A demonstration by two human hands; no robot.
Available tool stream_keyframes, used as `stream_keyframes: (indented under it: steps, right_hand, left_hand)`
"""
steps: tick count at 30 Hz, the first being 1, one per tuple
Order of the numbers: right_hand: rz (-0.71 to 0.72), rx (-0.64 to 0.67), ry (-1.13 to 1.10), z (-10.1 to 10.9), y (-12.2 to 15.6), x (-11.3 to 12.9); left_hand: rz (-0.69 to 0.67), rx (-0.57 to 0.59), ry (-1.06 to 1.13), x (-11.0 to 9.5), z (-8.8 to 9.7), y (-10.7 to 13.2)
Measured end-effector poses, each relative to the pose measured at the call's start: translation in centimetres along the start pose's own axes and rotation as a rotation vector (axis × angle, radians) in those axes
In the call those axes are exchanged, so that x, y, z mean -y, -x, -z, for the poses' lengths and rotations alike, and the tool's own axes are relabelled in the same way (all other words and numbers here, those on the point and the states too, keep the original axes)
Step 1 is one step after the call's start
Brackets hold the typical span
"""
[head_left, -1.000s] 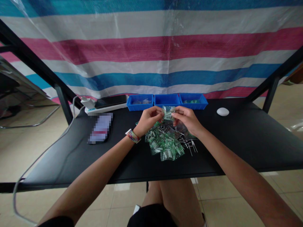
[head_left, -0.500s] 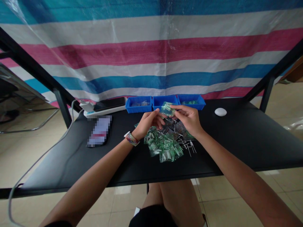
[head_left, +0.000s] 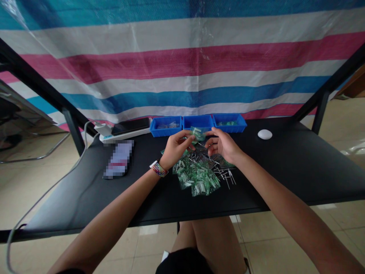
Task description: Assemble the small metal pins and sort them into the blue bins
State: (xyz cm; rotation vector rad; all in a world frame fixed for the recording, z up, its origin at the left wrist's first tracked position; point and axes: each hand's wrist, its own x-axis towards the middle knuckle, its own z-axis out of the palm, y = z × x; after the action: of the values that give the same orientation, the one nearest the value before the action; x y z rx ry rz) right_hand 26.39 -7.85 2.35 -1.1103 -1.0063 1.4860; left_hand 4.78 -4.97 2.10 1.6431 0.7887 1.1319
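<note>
A small clear bag of green parts [head_left: 198, 133] is held up just in front of the middle blue bin [head_left: 198, 121]. My left hand [head_left: 175, 147] pinches its left edge with thumb and forefinger. My right hand [head_left: 221, 144] touches its right edge with the forefinger, the other fingers curled; whether it grips the bag is unclear. Below both hands lies a pile of similar green-filled bags [head_left: 199, 178], with loose metal pins [head_left: 226, 174] on its right side. A beaded band sits on my left wrist.
Three blue bins stand in a row at the table's back: left [head_left: 167, 126], middle, right [head_left: 229, 122]. A phone [head_left: 130, 125] lies on a white power strip at back left, a blurred flat object [head_left: 119, 159] before it, a white round object [head_left: 265, 134] at right.
The small bag has moved slightly forward and down toward the middle bin. My left hand has closed onto its edge, and my right hand has loosened to fingertip contact.
</note>
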Motion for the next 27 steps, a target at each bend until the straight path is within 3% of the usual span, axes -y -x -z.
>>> stream_keyframes:
  steps: [3,6,9,12,16,20,24,27]
  right_hand:
    - [-0.218,0.138,-0.108,-0.1,0.0,0.0]
    - [-0.221,0.187,-0.164,-0.3,0.1,0.0]
    - [-0.065,0.107,-0.12,-0.3,0.1,-0.2]
    - [0.191,-0.034,-0.005,-0.2,-0.1,-0.4]
    - [0.52,-0.151,0.221,-0.5,0.3,-0.3]
    - [0.772,-0.085,0.528,-0.9,1.4,0.0]
    - [0.889,0.043,0.728,-1.0,2.1,0.1]
    - [0.889,-0.005,0.722,-1.0,2.2,0.1]
  left_hand:
    - [-0.103,0.008,-0.13,0.0,0.2,0.2]
    - [-0.177,0.071,-0.189,-0.2,0.3,0.3]
    - [-0.114,0.045,-0.099,-0.4,0.3,0.2]
    - [0.018,0.002,0.039,-0.4,0.3,0.0]
    - [0.241,0.129,0.198,-0.4,0.4,-0.3]
    - [0.417,0.284,0.377,-0.6,0.2,-0.4]
    - [0.444,0.256,0.475,-0.5,0.1,-0.3]
    - [0.401,0.212,0.437,-0.1,0.1,-0.3]
